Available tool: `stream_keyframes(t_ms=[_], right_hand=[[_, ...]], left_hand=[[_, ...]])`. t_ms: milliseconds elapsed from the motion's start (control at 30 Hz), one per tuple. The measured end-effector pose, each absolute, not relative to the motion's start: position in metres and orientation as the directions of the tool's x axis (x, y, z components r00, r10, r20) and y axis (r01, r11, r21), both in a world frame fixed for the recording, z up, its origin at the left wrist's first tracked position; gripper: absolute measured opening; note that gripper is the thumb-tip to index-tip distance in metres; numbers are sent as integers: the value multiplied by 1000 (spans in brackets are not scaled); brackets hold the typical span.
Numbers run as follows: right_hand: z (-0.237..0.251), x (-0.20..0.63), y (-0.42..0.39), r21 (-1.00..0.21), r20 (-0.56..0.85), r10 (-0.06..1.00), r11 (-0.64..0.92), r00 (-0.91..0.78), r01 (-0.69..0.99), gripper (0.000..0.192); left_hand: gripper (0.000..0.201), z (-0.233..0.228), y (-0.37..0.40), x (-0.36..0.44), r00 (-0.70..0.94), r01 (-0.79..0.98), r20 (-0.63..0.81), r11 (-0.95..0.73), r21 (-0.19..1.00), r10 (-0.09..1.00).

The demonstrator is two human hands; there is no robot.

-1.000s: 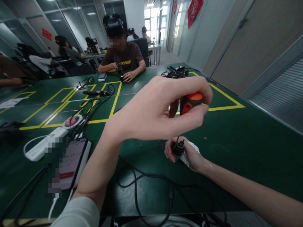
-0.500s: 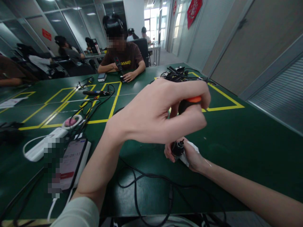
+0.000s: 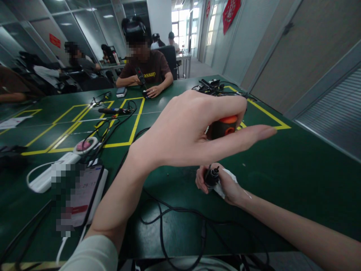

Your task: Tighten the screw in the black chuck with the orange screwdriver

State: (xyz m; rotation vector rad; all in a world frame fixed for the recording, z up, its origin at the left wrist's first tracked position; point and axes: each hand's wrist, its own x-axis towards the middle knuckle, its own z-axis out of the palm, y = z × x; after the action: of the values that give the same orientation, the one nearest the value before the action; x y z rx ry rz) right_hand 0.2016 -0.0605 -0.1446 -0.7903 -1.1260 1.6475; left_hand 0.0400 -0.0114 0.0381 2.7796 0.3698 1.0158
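My left hand [image 3: 186,131] is curled around the orange-and-black screwdriver handle [image 3: 224,127], thumb stretched out, over the small black part [image 3: 212,177] my right hand [image 3: 222,184] pinches on the bench [image 3: 296,177], so the fastening looks mid-way, unfinished.

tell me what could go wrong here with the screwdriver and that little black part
The left hand holds the orange-and-black screwdriver handle with its thumb stretched out, so the grip looks loose and the tip might slip. The right hand pinches the small black part close under it, so a slip could jab those fingers. The black cables could snag an arm.
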Motion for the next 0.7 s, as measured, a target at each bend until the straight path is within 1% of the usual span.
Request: stream_keyframes(t_ms=[133,233,300,500,633,700], right_hand=[[-146,202,-62,-938,1,947,-111,-322,-330,56],[-146,201,-62,-937,6,947,-106,-320,-332,55],[-146,200,-62,-938,15,947,-97,-320,-333,54],[-145,199,-61,-936,30,947,-86,-320,-342,53],[-146,198,-60,-938,25,946,-89,-324,-334,53],[-146,198,-61,-937,18,947,-96,-322,-335,52]], left_hand=[[29,41,-14,38,785,147,557,-955,256,270],[24,43,-13,37,791,116,554,-952,282,260],[23,43,-13,37,785,118,565,-957,267,254],[36,40,-13,39,771,135,598,-974,181,218],[30,40,-13,39,792,158,564,-971,180,234],[30,40,-13,38,799,165,552,-969,182,240]])
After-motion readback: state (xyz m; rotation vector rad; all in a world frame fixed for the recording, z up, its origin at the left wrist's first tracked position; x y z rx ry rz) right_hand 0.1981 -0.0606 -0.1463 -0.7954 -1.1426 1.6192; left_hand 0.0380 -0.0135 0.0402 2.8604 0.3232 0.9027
